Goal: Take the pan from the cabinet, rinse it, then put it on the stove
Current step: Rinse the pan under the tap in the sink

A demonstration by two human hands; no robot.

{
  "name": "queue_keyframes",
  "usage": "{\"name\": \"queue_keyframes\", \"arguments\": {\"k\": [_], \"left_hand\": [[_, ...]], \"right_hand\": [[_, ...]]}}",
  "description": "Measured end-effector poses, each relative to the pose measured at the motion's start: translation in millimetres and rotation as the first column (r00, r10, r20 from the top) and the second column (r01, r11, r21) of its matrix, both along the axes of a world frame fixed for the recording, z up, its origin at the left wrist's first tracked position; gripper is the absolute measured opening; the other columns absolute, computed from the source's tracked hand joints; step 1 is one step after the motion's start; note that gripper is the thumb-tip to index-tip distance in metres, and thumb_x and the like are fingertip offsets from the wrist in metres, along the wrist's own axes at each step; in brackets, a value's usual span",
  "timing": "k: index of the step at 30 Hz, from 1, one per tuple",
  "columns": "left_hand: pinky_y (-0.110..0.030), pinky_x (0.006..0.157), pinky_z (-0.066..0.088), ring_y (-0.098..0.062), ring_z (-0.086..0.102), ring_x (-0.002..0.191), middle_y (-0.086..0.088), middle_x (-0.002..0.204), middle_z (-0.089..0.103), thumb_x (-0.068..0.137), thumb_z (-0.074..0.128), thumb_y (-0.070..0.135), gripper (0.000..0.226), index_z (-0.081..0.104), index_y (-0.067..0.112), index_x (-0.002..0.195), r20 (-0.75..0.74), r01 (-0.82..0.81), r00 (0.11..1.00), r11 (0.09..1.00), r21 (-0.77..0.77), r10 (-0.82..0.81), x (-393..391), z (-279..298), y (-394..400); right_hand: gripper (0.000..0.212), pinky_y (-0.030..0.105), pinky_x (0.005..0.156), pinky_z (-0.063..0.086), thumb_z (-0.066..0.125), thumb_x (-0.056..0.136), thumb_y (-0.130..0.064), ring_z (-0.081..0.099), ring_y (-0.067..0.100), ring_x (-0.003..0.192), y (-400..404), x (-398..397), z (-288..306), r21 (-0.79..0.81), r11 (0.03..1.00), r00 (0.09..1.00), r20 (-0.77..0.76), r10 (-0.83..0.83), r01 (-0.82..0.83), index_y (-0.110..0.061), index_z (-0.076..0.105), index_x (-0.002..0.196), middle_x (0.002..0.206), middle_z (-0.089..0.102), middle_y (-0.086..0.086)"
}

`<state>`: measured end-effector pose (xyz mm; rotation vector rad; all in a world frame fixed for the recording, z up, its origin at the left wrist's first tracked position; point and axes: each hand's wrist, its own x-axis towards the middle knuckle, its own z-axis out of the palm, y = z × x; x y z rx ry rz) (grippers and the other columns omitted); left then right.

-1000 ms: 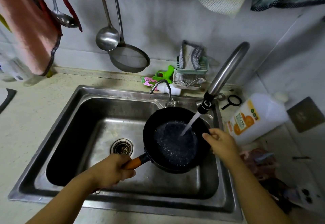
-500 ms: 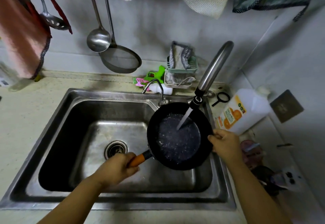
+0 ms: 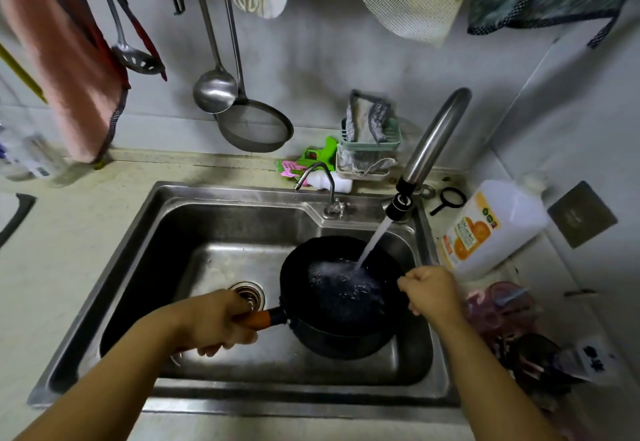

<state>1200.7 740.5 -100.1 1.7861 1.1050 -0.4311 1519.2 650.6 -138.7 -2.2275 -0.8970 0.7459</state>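
Rinse step in hand. The pan (image 3: pixel 341 297) sits low in the sink (image 3: pixel 207 219), right of frame centre, under the stream from the faucet (image 3: pixel 434 139). My left hand (image 3: pixel 216 323) is clenched round the orange handle (image 3: pixel 258 319); my right hand (image 3: pixel 431 293) is curled at the pan's right rim, and I judge it grips the rim, though the fingers are hidden from this view. To rinse well I would tilt and swirl so water sweeps the whole inner wall, then tip toward the drain (image 3: pixel 247 293), keeping the rim below the sink edge to limit splashing. Long axis runs handle-to-bowl, roughly left-right across the frame; handle points lower left, opening faces up.
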Motion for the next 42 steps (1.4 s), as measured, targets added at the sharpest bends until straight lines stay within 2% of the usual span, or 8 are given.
{"name": "queue_keyframes", "arguments": {"k": [4,7,12,16,22,31,38,42], "left_hand": [[-0.026,0.05,0.045,-0.009,0.049,0.048,0.002,0.066,0.055,0.081,0.066,0.033,0.015,0.055,0.027,0.072,0.066,-0.011,0.998,1.0,-0.006,0.012,4.7,-24.8,-8.6],[-0.029,0.065,0.05,-0.009,0.054,0.063,0.005,0.081,0.058,0.085,0.062,0.04,0.021,0.059,0.024,0.097,0.026,0.033,0.999,0.985,0.17,-0.038,15.4,-39.1,-14.9],[-0.023,0.062,0.036,-0.012,0.049,0.074,0.008,0.087,0.055,0.087,0.054,0.046,0.019,0.052,0.03,0.099,-0.032,0.046,0.999,0.851,0.523,-0.034,25.3,-43.3,-17.3],[-0.026,0.067,0.044,-0.013,0.056,0.077,0.008,0.095,0.061,0.087,0.052,0.048,0.022,0.056,0.03,0.1,-0.025,0.028,1.0,0.782,0.623,-0.016,24.3,-36.3,-11.1],[-0.027,0.069,0.043,-0.016,0.059,0.08,0.003,0.092,0.063,0.086,0.055,0.046,0.024,0.06,0.026,0.098,-0.202,0.177,0.977,0.785,0.594,-0.068,19.5,-3.8,0.2],[-0.029,0.068,0.043,-0.016,0.059,0.077,0.005,0.085,0.06,0.078,0.061,0.049,0.026,0.06,0.024,0.087,-0.198,0.249,0.962,0.904,0.348,-0.189,14.3,-20.6,-10.3],[-0.026,0.068,0.037,-0.016,0.055,0.079,0.01,0.084,0.053,0.084,0.058,0.048,0.022,0.056,0.031,0.096,-0.131,0.165,0.985,0.839,0.519,-0.113,26.6,-44.3,-25.8],[-0.027,0.064,0.038,-0.015,0.056,0.075,0.014,0.082,0.051,0.086,0.055,0.048,0.029,0.054,0.031,0.11,-0.019,0.023,1.0,0.78,0.625,-0.015,32.2,-59.7,-34.8]], "right_hand": [[0.027,0.038,0.053,0.051,0.064,0.073,-0.009,0.048,0.023,0.047,-0.6,9.6,8.1,0.038,0.999,0.987,0.159,0.021,-0.027,0.007,0.054,0.053,0.049,0.049,0.018],[0.021,0.033,0.053,0.043,0.063,0.074,-0.003,0.047,0.023,0.053,-7.9,11.7,8.1,0.111,0.993,0.975,0.222,0.003,-0.029,0.012,0.056,0.06,0.057,0.058,0.027],[0.021,0.03,0.071,0.048,0.061,0.08,0.002,0.061,0.024,0.073,-15.9,5.0,0.7,0.263,0.961,0.991,0.08,-0.107,0.082,0.001,0.071,0.098,0.082,0.071,0.01],[0.026,0.042,0.08,0.055,0.059,0.084,0.002,0.06,0.02,0.071,-10.5,-5.3,-6.9,0.291,0.94,0.984,-0.063,-0.167,0.179,0.001,0.066,0.109,0.086,0.065,0.005],[0.009,0.058,0.07,0.055,0.059,0.079,0.004,0.057,0.026,0.062,-1.3,-9.1,-24.5,0.173,0.968,0.979,-0.126,-0.16,0.18,0.008,0.067,0.079,0.073,0.065,0.032],[0.025,0.027,0.054,0.038,0.066,0.073,-0.009,0.05,0.026,0.054,-0.3,7.0,-1.6,-0.047,0.999,0.987,0.159,0.01,-0.002,0.009,0.058,0.058,0.056,0.055,0.019],[0.052,0.028,0.055,0.032,0.063,0.073,-0.003,0.04,0.022,0.056,-10.7,8.2,4.5,0.067,0.998,0.943,0.332,-0.024,0.002,-0.019,0.024,0.043,0.044,0.028,-0.002],[0.036,0.023,0.043,0.026,0.057,0.073,0.002,0.035,0.021,0.044,-14.8,5.7,6.3,0.231,0.973,0.921,0.383,-0.066,-0.026,-0.007,0.036,0.046,0.043,0.031,0.001]]}}
